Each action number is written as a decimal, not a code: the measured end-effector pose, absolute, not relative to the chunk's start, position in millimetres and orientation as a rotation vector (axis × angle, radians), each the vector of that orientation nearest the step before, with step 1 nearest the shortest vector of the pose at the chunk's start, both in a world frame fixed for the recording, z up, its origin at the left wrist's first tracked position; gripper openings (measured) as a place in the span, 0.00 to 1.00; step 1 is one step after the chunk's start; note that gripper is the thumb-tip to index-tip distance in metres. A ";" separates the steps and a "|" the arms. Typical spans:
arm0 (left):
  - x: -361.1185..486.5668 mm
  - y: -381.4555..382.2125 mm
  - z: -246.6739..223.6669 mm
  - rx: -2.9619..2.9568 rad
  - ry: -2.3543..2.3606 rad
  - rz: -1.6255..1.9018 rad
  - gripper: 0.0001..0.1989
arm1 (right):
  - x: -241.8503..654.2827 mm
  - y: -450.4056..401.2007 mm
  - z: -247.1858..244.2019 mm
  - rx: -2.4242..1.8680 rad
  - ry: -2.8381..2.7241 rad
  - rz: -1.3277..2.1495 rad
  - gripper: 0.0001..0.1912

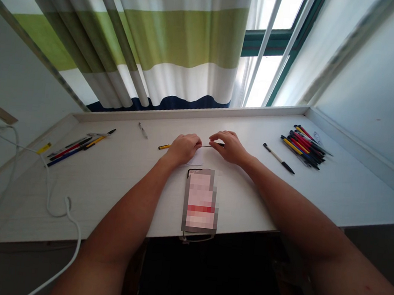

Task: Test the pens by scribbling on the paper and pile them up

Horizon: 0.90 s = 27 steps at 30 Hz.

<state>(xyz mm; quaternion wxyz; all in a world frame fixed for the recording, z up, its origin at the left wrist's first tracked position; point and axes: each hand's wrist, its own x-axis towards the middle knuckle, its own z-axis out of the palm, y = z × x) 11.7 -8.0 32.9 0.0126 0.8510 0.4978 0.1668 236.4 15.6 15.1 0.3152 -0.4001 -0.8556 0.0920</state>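
Observation:
My left hand (184,148) is closed, its fingertips pinched together above the table. A yellow pen (164,147) sticks out on its left side; most of the pen's length is hidden by the hand. Between my two hands runs a thin dark pen refill (205,145), roughly in line with the pen. My right hand (230,146) is curled with thumb and forefinger around the refill, and a short black end (221,144) shows by its fingers. Partly under my left hand lies a white sheet of paper (195,159).
A phone (201,202) with a blurred screen lies near the front edge. One pen (279,158) and a pile of pens (304,147) are at right. More pens (77,149) lie at left, with a lone pen (143,130) behind. A white cable (49,193) crosses the left side.

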 end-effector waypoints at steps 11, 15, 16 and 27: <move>1.3 -2.9 28.1 2.569 1.686 0.515 0.09 | 268.3 38.1 4.9 -1.255 -2.280 0.301 0.07; 1.6 -2.7 27.7 2.572 1.702 0.506 0.09 | 261.4 33.9 7.2 -1.162 -2.297 0.335 0.08; 1.6 -2.5 27.7 2.568 1.710 0.503 0.09 | 260.7 33.4 7.2 -1.165 -2.295 0.337 0.07; 3.4 -7.4 32.3 2.516 1.749 0.467 0.10 | 253.6 28.8 7.6 -1.185 -2.275 0.337 0.06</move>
